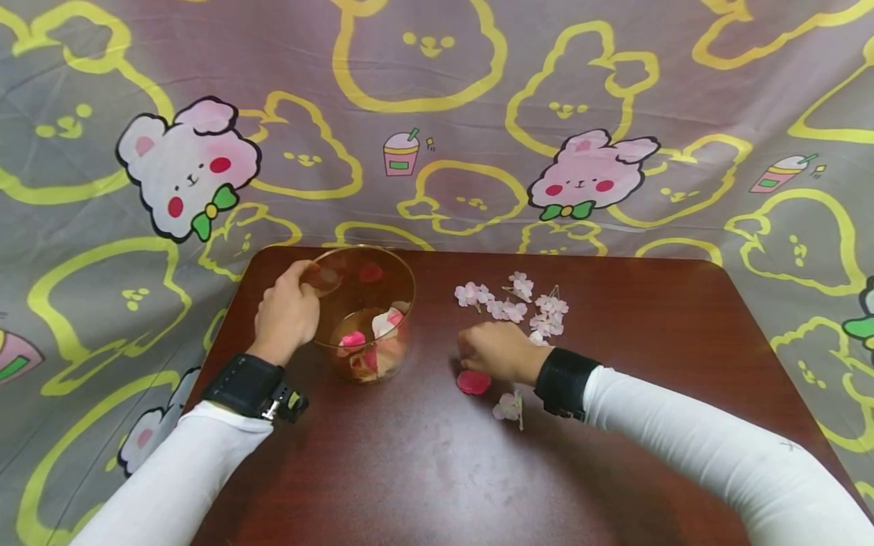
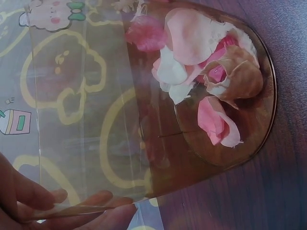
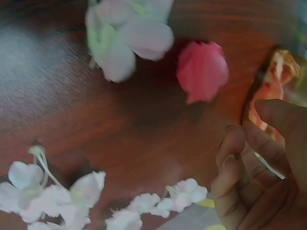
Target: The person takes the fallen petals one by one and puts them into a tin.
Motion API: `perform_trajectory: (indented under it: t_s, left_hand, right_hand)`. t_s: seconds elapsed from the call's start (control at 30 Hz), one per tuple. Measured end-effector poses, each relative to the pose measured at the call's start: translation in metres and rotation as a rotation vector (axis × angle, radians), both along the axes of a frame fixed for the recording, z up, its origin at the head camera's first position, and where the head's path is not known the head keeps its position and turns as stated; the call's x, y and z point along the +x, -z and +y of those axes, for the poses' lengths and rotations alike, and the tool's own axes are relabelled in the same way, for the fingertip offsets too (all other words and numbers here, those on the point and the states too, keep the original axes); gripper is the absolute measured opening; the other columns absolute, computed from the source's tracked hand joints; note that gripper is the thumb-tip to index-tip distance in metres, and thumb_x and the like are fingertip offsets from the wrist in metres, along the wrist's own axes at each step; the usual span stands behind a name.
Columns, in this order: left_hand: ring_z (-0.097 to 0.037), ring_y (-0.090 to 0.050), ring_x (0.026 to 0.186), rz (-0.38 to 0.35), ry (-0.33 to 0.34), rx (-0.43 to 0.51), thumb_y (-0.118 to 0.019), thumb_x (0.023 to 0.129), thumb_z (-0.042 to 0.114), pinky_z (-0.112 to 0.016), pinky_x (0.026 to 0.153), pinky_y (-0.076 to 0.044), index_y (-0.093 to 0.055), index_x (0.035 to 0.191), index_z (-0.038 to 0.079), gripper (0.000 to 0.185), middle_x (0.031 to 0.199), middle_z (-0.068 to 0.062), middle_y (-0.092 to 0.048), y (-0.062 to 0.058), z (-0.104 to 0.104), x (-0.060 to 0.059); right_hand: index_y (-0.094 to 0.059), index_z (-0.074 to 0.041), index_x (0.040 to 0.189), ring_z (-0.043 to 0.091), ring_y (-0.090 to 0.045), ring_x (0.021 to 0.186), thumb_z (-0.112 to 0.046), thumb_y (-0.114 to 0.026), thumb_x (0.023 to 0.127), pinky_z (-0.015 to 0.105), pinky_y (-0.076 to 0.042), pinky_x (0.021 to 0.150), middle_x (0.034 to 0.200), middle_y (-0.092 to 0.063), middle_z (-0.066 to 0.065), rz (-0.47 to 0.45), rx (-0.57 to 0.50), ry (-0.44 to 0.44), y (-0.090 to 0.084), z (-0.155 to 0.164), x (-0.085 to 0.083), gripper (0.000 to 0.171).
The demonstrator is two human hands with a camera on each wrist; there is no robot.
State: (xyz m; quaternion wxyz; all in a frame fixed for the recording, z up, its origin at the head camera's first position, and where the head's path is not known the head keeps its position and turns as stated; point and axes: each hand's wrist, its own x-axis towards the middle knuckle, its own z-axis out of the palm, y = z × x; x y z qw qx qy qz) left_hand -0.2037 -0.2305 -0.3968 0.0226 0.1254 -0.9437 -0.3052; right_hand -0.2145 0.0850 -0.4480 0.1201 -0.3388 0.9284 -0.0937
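My left hand grips the wall of a see-through amber vase at its rim, thumb on one side and fingers on the other. Inside, pink, white and brownish petals lie on the vase bottom, seen through the wall in the left wrist view. Just right of the vase, my right hand hovers over the table with loosely bent fingers and nothing visible between them. A dark pink petal lies close below it. Nearer to me is a pale flower sprig.
Several pale pink blossom sprigs are spread on the table behind my right hand. The brown tabletop ends at the back against a grey cloth with yellow cartoon outlines.
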Motion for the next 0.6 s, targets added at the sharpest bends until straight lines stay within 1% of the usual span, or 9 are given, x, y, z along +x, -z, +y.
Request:
perform_trajectory:
  t_s: [0.1, 0.2, 0.3, 0.5, 0.6]
  left_hand:
    - [-0.048, -0.063, 0.099, -0.003, 0.003, -0.001, -0.027, 0.106, 0.022, -0.051, 0.068, -0.044, -0.046, 0.148, 0.023, 0.046, 0.137, -0.023, -0.06, 0.0, 0.0, 0.0]
    - [-0.047, -0.063, 0.098, -0.003, 0.007, -0.001, -0.027, 0.106, 0.022, -0.049, 0.066, -0.043, -0.046, 0.148, 0.023, 0.046, 0.137, -0.024, -0.06, 0.0, 0.0, -0.001]
    - [-0.048, -0.063, 0.099, 0.002, 0.01, 0.0, -0.027, 0.106, 0.022, -0.05, 0.066, -0.044, -0.046, 0.148, 0.022, 0.046, 0.137, -0.024, -0.06, 0.0, 0.0, -0.001]
    - [-0.051, -0.063, 0.103, 0.016, 0.01, -0.005, -0.027, 0.105, 0.021, -0.054, 0.069, -0.045, -0.046, 0.147, 0.02, 0.046, 0.137, -0.025, -0.059, 0.002, -0.001, 0.0]
    - [-0.051, -0.063, 0.101, 0.014, 0.011, -0.007, -0.027, 0.105, 0.022, -0.052, 0.067, -0.045, -0.046, 0.147, 0.02, 0.046, 0.136, -0.025, -0.06, 0.002, -0.001, 0.001]
  right_hand:
    - [-0.071, -0.013, 0.096, 0.016, -0.065, 0.074, -0.025, -0.076, 0.09, 0.036, -0.054, 0.065, 0.084, -0.072, -0.001, 0.003, 0.018, -0.018, 0.007, 0.001, 0.002, 0.014]
    - [-0.071, -0.014, 0.095, 0.015, -0.062, 0.07, -0.025, -0.077, 0.089, 0.036, -0.052, 0.062, 0.08, -0.069, -0.002, 0.008, 0.031, -0.032, 0.012, 0.002, 0.004, 0.014]
    - [-0.072, -0.014, 0.096, 0.014, -0.061, 0.068, -0.026, -0.078, 0.088, 0.036, -0.051, 0.062, 0.079, -0.07, -0.002, 0.006, 0.036, -0.053, 0.015, 0.003, 0.006, 0.016]
    - [-0.074, -0.019, 0.095, 0.012, -0.059, 0.062, -0.028, -0.078, 0.086, 0.035, -0.049, 0.058, 0.073, -0.069, -0.005, 0.03, 0.048, -0.121, 0.023, 0.004, 0.01, 0.014]
    - [-0.075, -0.019, 0.098, 0.012, -0.058, 0.063, -0.024, -0.079, 0.085, 0.034, -0.05, 0.059, 0.075, -0.069, -0.005, 0.039, 0.052, -0.131, 0.027, 0.005, 0.013, 0.014]
